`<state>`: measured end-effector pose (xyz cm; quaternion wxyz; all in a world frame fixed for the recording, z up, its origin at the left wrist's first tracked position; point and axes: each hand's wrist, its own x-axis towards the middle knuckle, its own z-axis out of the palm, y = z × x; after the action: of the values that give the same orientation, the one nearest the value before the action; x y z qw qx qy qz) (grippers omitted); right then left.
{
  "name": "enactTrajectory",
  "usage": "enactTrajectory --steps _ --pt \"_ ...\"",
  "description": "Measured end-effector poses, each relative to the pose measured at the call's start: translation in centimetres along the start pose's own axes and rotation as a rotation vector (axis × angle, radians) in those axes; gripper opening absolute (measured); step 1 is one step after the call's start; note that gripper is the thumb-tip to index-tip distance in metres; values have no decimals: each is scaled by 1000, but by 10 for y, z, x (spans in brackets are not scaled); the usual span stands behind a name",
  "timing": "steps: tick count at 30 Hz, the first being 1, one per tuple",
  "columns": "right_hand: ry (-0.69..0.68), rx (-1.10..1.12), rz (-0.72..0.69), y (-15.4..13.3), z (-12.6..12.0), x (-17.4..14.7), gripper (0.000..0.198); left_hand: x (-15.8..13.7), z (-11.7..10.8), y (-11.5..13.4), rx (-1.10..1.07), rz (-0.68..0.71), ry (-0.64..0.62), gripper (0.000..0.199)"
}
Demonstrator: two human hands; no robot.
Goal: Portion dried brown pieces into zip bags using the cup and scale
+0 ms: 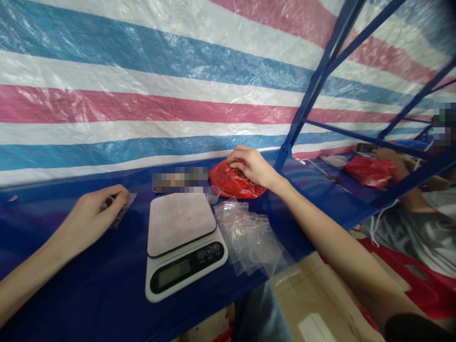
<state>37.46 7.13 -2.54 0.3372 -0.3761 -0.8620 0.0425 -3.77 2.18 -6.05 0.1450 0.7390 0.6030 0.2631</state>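
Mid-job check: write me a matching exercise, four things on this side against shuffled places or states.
1. White digital scale
2. Crinkled red plastic bag
3. Flat clear plastic zip bags
4. Small round clear plastic cup

A. Overlapping in a loose pile
B. Touched by the right hand
C. Between the scale and the red bag
D. Digits showing on its front display

Pairs: 1-D, 2-B, 3-A, 4-C

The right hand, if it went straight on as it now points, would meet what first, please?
The right hand would most likely meet the brown contents of the open red bag first; depth is unclear, so it may already touch them.
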Motion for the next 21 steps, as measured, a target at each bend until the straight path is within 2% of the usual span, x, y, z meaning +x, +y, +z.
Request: enactTrajectory --steps 7,11,17,21 --pt "-68 21 -9 -10 -2 7 21 2 6 -9 -19 10 -44 42" --pt "-81 43 -57 -16 -1 20 22 6 8 -17 7 14 -63 49" --pt "-194 114 -241 -50 19 39 24 4 4 -11 53 29 -48 55" --pt "-243 160 -273 -61 32 37 24 4 4 -11 45 13 -47 54"
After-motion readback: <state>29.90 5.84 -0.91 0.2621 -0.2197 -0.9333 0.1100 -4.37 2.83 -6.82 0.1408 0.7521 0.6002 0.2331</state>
